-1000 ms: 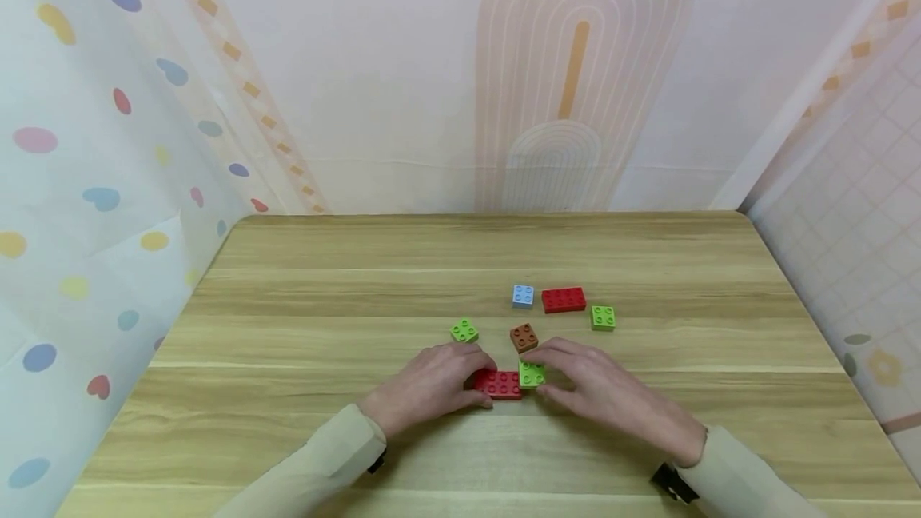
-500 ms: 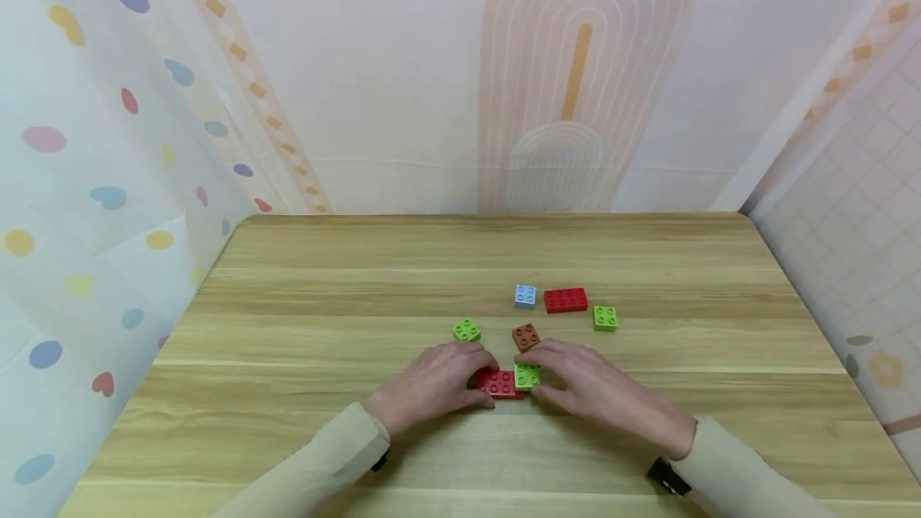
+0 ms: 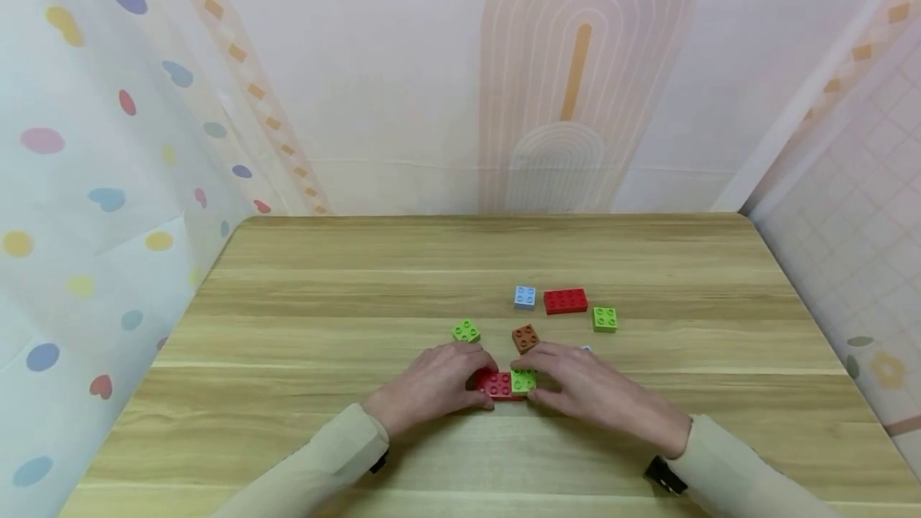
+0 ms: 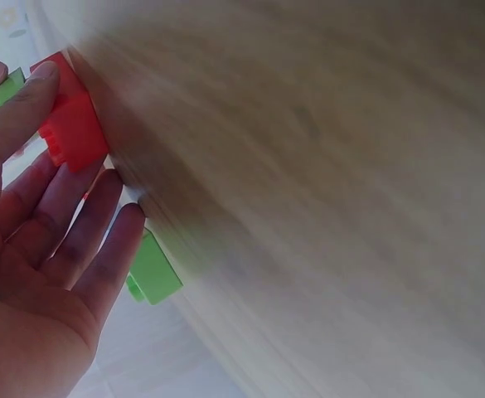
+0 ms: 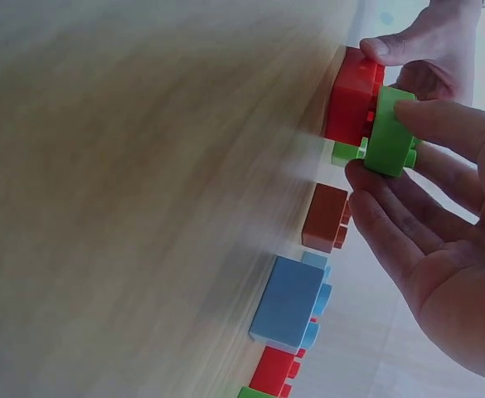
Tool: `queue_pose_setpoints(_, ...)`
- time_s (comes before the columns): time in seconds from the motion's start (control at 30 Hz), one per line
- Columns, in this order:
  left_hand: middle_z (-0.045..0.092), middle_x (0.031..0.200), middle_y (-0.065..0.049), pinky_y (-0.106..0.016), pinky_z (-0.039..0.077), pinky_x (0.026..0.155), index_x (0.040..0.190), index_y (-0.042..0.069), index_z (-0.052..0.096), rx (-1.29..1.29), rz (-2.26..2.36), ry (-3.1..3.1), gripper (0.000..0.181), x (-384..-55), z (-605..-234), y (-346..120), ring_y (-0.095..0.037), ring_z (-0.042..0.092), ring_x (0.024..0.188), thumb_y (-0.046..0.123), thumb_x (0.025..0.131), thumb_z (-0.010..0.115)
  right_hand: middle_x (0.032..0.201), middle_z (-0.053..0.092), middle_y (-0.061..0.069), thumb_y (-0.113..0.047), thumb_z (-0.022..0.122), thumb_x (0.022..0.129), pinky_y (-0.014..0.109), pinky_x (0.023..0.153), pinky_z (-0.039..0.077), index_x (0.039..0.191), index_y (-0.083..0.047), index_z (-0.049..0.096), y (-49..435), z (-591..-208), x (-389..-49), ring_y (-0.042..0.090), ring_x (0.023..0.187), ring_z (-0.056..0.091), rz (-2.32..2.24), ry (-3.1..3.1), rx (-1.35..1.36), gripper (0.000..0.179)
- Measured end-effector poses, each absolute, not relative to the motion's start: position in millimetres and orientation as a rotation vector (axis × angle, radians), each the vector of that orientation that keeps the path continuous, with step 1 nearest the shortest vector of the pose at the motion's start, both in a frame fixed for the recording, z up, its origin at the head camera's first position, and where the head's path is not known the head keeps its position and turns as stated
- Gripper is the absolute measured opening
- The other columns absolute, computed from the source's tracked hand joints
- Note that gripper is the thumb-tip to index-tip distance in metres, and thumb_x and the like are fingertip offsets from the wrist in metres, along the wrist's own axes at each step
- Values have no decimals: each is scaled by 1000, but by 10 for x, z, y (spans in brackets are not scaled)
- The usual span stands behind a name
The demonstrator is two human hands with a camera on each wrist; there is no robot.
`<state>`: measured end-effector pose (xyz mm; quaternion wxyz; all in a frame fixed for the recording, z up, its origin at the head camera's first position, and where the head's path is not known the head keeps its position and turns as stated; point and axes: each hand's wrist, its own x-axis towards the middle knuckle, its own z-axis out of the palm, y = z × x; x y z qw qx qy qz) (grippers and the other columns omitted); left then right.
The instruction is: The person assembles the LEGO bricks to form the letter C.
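My left hand (image 3: 439,382) holds the left end of a long red building brick (image 3: 496,384) flat on the table, thumb on its near side and fingers on the far side. Between the thumb and fingers of my right hand (image 3: 586,382) is a square lime green building brick (image 3: 523,381). It sits over the right end of the red brick. In the right wrist view the green brick (image 5: 390,133) is slightly tilted on the studs of the red brick (image 5: 354,95). The left wrist view shows the red brick (image 4: 72,116) between thumb and fingertips.
Beyond the hands lie a loose lime green brick (image 3: 465,332), a brown brick (image 3: 525,338), a light blue brick (image 3: 524,297), a second red brick (image 3: 565,300) and another green brick (image 3: 605,319). A blue brick (image 5: 288,303) is mostly hidden behind my right hand in the head view.
My right hand has moved left with the lime green brick, from the red brick's right edge to over its end studs. The left hand keeps its hold on the red brick.
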<state>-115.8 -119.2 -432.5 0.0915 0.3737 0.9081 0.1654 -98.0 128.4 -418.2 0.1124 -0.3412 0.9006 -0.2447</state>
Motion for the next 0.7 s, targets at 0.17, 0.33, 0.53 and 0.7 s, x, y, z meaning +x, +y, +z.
queue_pose_setpoints(0.17, 63, 96, 12, -16, 46, 63, 107, 18, 70, 1107, 517, 2691, 35, -1167, -4337, -1195, 1, 52, 77, 39, 82, 81, 121, 61, -7, -27, 72, 92, 39, 90, 51, 126, -18, 67, 1278, -4182, -979, 8, 106, 57, -693, 2653, -1037, 36)
queue_pose_setpoints(0.33, 64, 97, 12, -17, 47, 64, 107, 18, 70, 1099, 500, 2688, 35, -1168, -4336, -1198, 1, 53, 78, 40, 82, 81, 116, 61, -8, -28, 72, 92, 37, 86, 51, 125, -17, 68, 1266, -4169, -996, 7, 100, 55, -660, 2647, -1060, 35)
queue_pose_setpoints(0.53, 64, 97, 11, -18, 48, 65, 107, 18, 70, 1104, 502, 2694, 35, -1169, -4333, -1199, 0, 53, 79, 40, 82, 81, 113, 61, -7, -26, 73, 91, 34, 81, 52, 125, -14, 69, 1257, -4163, -1019, 7, 95, 55, -624, 2654, -1097, 36)
queue_pose_setpoints(0.7, 64, 95, 12, -17, 47, 64, 105, 18, 70, 1112, 538, 2690, 34, -1174, -4340, -1201, 1, 53, 77, 38, 81, 82, 110, 60, -7, -26, 75, 90, 30, 77, 51, 124, -13, 69, 1258, -4166, -1031, 7, 90, 54, -632, 2657, -1110, 36)
